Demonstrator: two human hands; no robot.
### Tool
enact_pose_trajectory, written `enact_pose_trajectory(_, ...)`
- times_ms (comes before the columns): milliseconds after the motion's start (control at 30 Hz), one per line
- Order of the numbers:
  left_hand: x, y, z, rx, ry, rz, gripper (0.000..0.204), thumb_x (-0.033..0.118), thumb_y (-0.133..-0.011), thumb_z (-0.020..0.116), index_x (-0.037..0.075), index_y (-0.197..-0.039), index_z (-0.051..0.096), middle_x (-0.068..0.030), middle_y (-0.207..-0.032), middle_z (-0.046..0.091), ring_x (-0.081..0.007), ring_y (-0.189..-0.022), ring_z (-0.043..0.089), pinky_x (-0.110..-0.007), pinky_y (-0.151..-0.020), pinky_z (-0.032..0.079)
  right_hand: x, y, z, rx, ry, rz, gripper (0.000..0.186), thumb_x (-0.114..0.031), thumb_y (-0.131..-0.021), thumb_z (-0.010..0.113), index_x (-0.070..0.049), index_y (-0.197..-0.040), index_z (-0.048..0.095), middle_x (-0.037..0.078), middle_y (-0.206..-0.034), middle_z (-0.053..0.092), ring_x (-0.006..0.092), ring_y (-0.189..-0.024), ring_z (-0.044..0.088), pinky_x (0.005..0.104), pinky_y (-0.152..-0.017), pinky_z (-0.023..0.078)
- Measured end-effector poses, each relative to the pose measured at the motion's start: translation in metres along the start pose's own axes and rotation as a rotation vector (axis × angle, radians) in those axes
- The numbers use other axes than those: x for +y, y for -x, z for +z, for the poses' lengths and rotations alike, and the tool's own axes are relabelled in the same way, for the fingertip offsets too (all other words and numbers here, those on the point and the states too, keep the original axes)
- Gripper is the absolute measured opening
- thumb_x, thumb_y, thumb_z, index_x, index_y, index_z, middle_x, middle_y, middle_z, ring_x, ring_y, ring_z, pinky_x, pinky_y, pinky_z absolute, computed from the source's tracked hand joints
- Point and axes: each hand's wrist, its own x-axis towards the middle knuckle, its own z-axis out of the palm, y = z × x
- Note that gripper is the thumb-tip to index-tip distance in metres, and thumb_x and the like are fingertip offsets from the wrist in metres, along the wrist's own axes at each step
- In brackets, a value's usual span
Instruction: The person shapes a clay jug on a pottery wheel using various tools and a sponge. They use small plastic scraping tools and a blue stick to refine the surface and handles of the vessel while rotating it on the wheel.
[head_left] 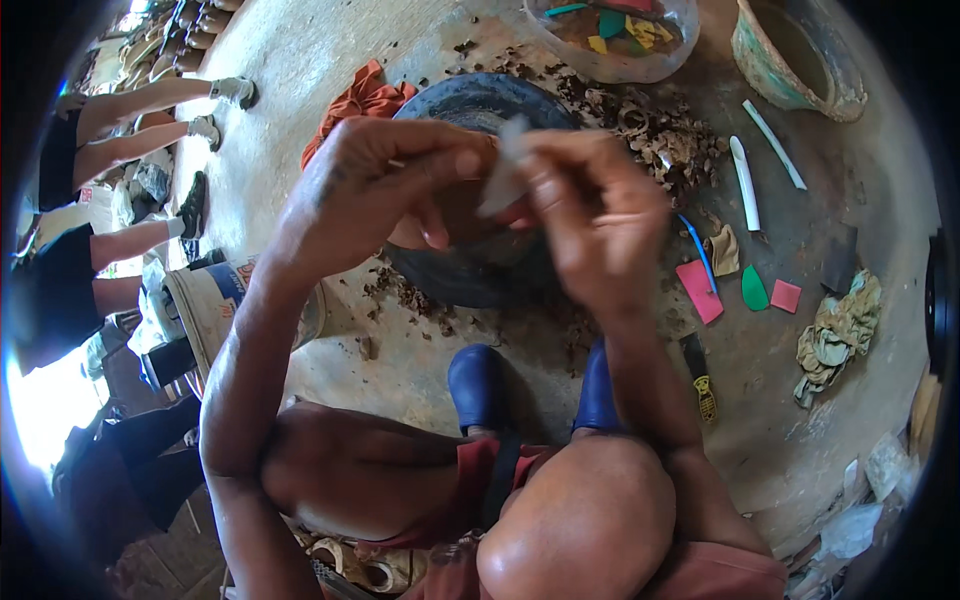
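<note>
My right hand (pixel 600 200) pinches a thin, pale grey flat piece (pixel 505 170), slightly blurred, between thumb and fingers. Close to its left edge, my left hand (pixel 395 180) has thumb and forefinger drawn together; whether anything sits between them is hidden. Both hands hover over a dark round wheel (pixel 440 275) on the floor. Brown clay (pixel 462 212) on the wheel shows below my hands, its shape mostly covered by them.
Clay scraps (pixel 675 145) litter the floor around the wheel. A clear basin (pixel 610 65) and a bucket (pixel 790 60) stand beyond. At right lie white tubes (pixel 745 185), coloured scrapers (pixel 698 290) and a crumpled cloth (pixel 840 335). A white bucket (pixel 205 315) and people's legs (pixel 140 105) are at left.
</note>
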Motion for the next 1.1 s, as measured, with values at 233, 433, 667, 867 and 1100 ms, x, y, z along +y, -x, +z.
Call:
enact_pose_trajectory(233, 0.013, -0.001, 0.008, 0.181, -0.145, 0.357, 0.035, 0.019, -0.103, 0.074, 0.002, -0.133, 0.073, -0.0089, -0.124, 0.074, -0.0079, -0.072, 0.068, -0.024, -0.064, 0.055, 0.066, 0.005, -0.020, 0.023, 0.220, 0.482, 0.011, -0.006, -0.104, 0.066, 0.004, -0.106, 0.071, 0.008, -0.074, 0.074, 0.0098, -0.061, 0.071, 0.0256, -0.051, 0.054)
enact_pose_trajectory(433, 0.006, -0.009, -0.007, 0.413, -0.803, 0.567, 0.050, 0.037, -0.090, 0.084, 0.003, -0.126, 0.077, -0.0222, -0.139, 0.070, -0.0352, -0.136, 0.063, -0.050, -0.116, 0.047, 0.053, -0.007, 0.003, -0.057, 0.197, 0.418, 0.013, -0.003, -0.102, 0.064, 0.004, -0.107, 0.072, 0.009, -0.074, 0.074, 0.0106, -0.065, 0.074, 0.0280, -0.056, 0.056)
enact_pose_trajectory(667, -0.037, -0.005, -0.005, 0.272, -0.957, 0.432, 0.039, 0.050, -0.089, 0.079, 0.027, -0.121, 0.084, -0.0136, -0.159, 0.057, -0.0487, -0.157, 0.033, -0.070, -0.128, 0.017, 0.009, -0.019, 0.011, -0.173, 0.442, 0.299, 0.016, -0.002, -0.101, 0.064, 0.004, -0.110, 0.076, 0.006, -0.074, 0.072, 0.0081, -0.064, 0.069, 0.0253, -0.057, 0.055)
enact_pose_trajectory(867, -0.036, -0.003, -0.004, 0.280, -0.910, 0.391, 0.029, 0.036, -0.089, 0.082, 0.027, -0.117, 0.085, -0.0084, -0.162, 0.054, -0.0494, -0.157, 0.033, -0.071, -0.127, 0.017, -0.008, -0.020, 0.017, -0.234, 0.715, 0.007, 0.017, -0.002, -0.099, 0.067, 0.005, -0.111, 0.077, 0.008, -0.073, 0.075, 0.0098, -0.064, 0.072, 0.0278, -0.059, 0.056)
enact_pose_trajectory(1100, -0.028, -0.002, -0.050, 0.011, -0.363, 0.379, 0.024, 0.023, -0.098, 0.076, 0.010, -0.117, 0.083, -0.0121, -0.163, 0.053, -0.0353, -0.150, 0.050, -0.058, -0.125, 0.035, -0.018, -0.019, 0.026, -0.265, 0.136, 0.067, 0.016, -0.002, -0.103, 0.067, 0.001, -0.114, 0.077, 0.008, -0.089, 0.078, 0.0101, -0.075, 0.073, 0.0266, -0.061, 0.059)
